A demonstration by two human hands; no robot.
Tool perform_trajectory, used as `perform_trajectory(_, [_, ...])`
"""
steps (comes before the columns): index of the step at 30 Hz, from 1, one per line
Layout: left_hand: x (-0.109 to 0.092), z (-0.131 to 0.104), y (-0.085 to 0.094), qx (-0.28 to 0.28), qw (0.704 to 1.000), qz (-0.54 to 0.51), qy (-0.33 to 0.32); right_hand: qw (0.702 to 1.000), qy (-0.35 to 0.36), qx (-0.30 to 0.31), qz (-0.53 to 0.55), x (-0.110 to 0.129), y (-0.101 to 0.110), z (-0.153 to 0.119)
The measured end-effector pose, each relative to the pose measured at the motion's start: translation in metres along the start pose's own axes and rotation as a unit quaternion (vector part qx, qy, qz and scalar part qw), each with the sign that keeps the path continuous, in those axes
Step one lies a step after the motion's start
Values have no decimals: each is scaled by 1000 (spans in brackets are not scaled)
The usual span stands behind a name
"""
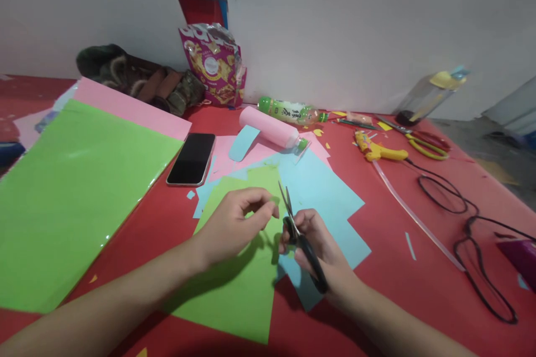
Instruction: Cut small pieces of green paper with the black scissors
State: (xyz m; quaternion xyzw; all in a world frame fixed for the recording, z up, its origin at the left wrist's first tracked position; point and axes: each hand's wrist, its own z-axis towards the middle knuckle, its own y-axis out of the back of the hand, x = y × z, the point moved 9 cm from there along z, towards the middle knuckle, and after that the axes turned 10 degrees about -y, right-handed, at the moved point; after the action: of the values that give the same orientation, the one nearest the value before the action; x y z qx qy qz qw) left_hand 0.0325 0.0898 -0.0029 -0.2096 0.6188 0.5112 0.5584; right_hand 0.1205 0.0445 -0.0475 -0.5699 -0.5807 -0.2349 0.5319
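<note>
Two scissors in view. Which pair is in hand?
The black-handled scissors, held in the right hand. The other pair, with red and yellow-green handles, lies on the table beyond the yellow glue gun.

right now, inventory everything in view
scissors: 1, black, centre
snippet: 1, green, centre
sheets: several, green, blue, pink, centre
paper stack: 1, green, pink, left
phone: 1, black, left
wrapped bottle: 1, pink, centre
rounded cutout: 1, blue, centre
drink bottle: 1, green, back
snack bag: 1, magenta, back
bundle: 1, dark, back left
glue gun: 1, yellow, right
rod: 1, clear, right
cord: 1, black, right
second scissors: 1, red-yellow, back right
tumbler: 1, clear, back right
object: 1, purple, right edge
scraps: several, yellow, blue, scattered
table: 1, red, below
panels: 2, white, back
left hand: 1, centre, holding snippet
right hand: 1, centre, holding scissors
</note>
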Motion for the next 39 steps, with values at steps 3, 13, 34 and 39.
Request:
perform_trajectory(3, [-4, 1, 5, -16, 1000, 0, -9, 999, 4, 19, -26, 2, -4, -1])
perform_trajectory(13, [-5, -2, -3, 8, 1000, -10, -12, 996, -9, 60, -60, 3, -12, -5])
perform_trajectory(34, [-1, -11, -10, -32, 996, -68, 44, 997, -9, 52, -55, 0, -9, -6])
perform_trajectory(39, [-2, -11, -10, -36, 995, -80, 47, 998, -13, 61, -22, 1, -9, -4])
